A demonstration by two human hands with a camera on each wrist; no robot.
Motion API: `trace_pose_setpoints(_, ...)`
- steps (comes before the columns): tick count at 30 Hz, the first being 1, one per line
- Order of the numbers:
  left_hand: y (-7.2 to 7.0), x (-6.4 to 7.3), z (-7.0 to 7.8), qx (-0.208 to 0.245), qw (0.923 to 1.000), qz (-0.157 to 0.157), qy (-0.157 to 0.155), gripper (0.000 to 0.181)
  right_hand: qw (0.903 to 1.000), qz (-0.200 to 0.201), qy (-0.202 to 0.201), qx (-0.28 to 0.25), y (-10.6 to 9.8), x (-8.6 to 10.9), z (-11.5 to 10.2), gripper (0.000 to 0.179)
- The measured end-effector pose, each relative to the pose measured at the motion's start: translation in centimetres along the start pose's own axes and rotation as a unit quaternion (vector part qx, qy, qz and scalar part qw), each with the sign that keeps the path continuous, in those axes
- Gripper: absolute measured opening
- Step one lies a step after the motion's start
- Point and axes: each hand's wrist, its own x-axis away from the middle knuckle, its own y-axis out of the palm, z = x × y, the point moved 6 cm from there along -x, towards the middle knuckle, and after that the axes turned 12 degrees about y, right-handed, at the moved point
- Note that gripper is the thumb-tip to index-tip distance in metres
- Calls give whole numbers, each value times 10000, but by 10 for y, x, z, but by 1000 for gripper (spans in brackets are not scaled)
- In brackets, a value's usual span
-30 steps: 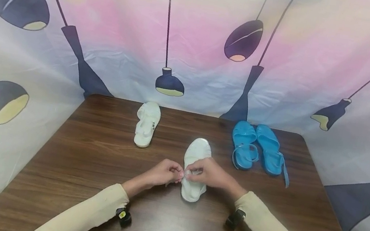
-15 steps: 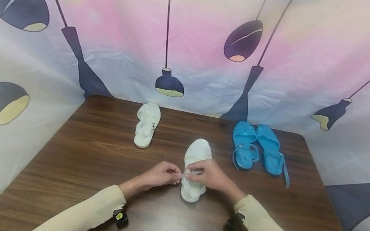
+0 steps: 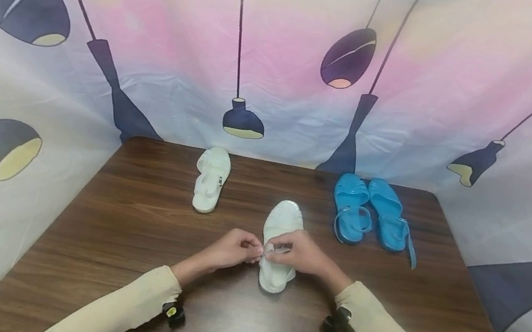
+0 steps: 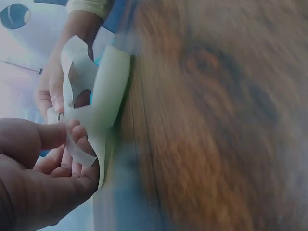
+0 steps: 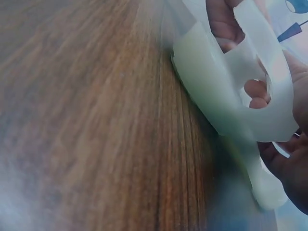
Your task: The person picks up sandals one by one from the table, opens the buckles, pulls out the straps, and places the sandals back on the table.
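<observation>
A white sandal point(image 3: 285, 215) stands on the brown table at the centre of the head view, toe pointing away from me. At the left side of its ankle strap, my left hand point(image 3: 236, 248) pinches the thin free strap end point(image 4: 81, 153) between thumb and fingers. My right hand point(image 3: 302, 251) reaches across the sandal from the right and grips the strap close to a small metal buckle point(image 4: 59, 116). Both sets of fingertips nearly meet there. Fingers partly hide the buckle, so I cannot tell how far the strap is through it.
Another white sandal point(image 3: 212, 180) lies at the back left of the table point(image 3: 129, 237), a small buckle showing on its strap. Two blue sandals point(image 3: 352, 190) stand side by side at the back right; one strap hangs loose outward. A lamp-patterned cloth point(image 3: 288, 94) hangs behind.
Both hands stay at the strap with small finger movements. A pale bit of strap now shows above the right thumb. The sandal stays almost where it was.
</observation>
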Motion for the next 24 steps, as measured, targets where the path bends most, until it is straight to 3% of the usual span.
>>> trace_pose_setpoints(7, -4, 3, 1, -438, 9986, -278, -135, 21, 9995, 315, -20, 3, -2, 4, 0, 19)
trace_pose_setpoints(14, 2, -1, -3, 116, 9999, -75, -30, 20, 9992, 290, 168, -210, 1, 4, 5, 20)
trace_pose_setpoints(18, 0, 0, -3, 31, 10000, -18, 93, 18, 9990, 310, 198, -244, 2, 3, 5, 22)
trace_pose_setpoints(24, -4, 5, -5, -247, 9994, -142, -205, 24, 9980, 509, 252, -269, 2, 2, 7, 21)
